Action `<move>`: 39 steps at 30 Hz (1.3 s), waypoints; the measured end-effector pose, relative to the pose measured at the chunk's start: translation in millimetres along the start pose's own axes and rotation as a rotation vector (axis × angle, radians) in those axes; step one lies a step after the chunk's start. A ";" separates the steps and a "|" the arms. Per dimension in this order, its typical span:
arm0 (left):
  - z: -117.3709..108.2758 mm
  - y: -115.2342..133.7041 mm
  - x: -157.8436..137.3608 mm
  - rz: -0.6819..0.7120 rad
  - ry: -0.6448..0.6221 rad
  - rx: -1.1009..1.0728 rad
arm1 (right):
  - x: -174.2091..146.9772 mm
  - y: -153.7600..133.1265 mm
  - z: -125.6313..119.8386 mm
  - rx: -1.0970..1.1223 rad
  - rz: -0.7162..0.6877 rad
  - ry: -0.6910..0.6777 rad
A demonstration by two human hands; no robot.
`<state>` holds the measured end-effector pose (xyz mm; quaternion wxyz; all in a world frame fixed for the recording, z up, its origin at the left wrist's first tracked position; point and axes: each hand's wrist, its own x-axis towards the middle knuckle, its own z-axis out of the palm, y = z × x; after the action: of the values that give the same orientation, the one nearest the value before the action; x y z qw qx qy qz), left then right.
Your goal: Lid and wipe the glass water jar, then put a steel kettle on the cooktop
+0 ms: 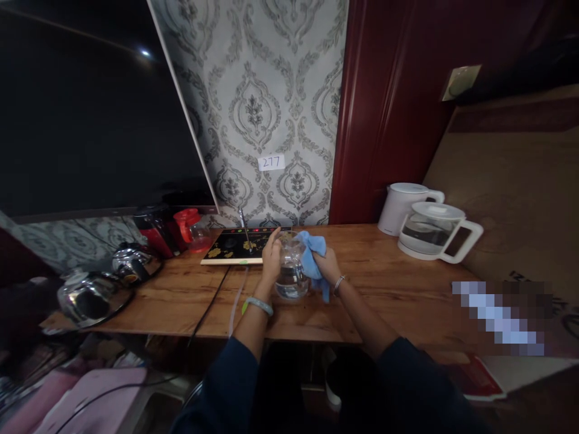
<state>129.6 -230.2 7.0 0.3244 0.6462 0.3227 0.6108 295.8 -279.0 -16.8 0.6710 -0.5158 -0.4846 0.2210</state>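
A clear glass jug (292,280) stands near the middle of the wooden table, with what looks like some water in its lower part. On its left side my left hand (271,258) grips the glass near the rim; some of the fingers are hidden. My right hand (328,266) is closed on a blue cloth (313,253), which is bunched against the right side of the jug's upper part. One end of the cloth hangs down beside the glass. Just behind and left of the jug lies a black electric tea stove (230,244) with gold flowers and a thin metal spout.
Shiny steel kettles (88,298) and a red-lidded glass pitcher (198,234) stand at the left. A white kettle (398,208) and a white-handled glass kettle (429,232) stand at the right. A black cable (210,304) crosses the table (375,289) and hangs over its front edge.
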 end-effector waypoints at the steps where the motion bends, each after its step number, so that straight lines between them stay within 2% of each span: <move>1: -0.2 0.1 -0.1 -0.003 -0.010 -0.009 | -7.4 5.1 -3.7 -0.014 0.008 -0.015; 6: 0.0 2.5 -1.3 0.013 -0.031 -0.044 | -48.6 27.1 -24.7 -0.007 0.110 -0.075; 9: 1.4 2.6 -1.3 0.019 -0.032 -0.036 | -60.1 24.9 -31.6 0.013 0.155 0.029; 12: 2.9 0.8 -0.4 0.009 -0.034 -0.042 | -55.9 13.9 -25.4 0.035 0.063 0.167; 15: 3.7 -0.5 0.2 0.013 -0.039 -0.059 | -53.0 13.2 -8.7 -0.001 -0.126 0.130; 19: 3.5 -1.0 0.1 0.024 -0.034 -0.046 | -72.1 40.6 4.5 -0.189 -0.156 0.044; 22: 3.0 -2.2 0.3 0.033 -0.030 -0.025 | -90.4 62.1 -3.0 -0.447 -0.169 -0.018; 25: 2.7 -3.8 1.4 0.035 -0.032 0.004 | -96.4 69.5 -16.8 -0.672 -0.188 -0.082; 28: 3.0 -3.5 2.9 0.036 -0.050 0.024 | -91.5 69.3 -28.4 -0.762 -0.217 -0.109; 31: 1.1 0.8 0.5 0.023 -0.053 0.030 | -86.8 71.1 -36.8 -0.769 -0.236 -0.069; 35: -18.6 6.4 -19.5 0.029 -0.034 0.053 | -90.6 77.6 -47.3 -0.697 -0.260 -0.024; 39: -61.8 2.2 -58.3 -0.009 -0.027 0.376 | -97.9 81.9 -57.1 -0.544 -0.273 0.001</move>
<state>65.3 -277.4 -22.4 0.2049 0.7022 0.4295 0.5295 320.3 -353.9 -132.3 0.5320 -0.6068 -0.5904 -0.0092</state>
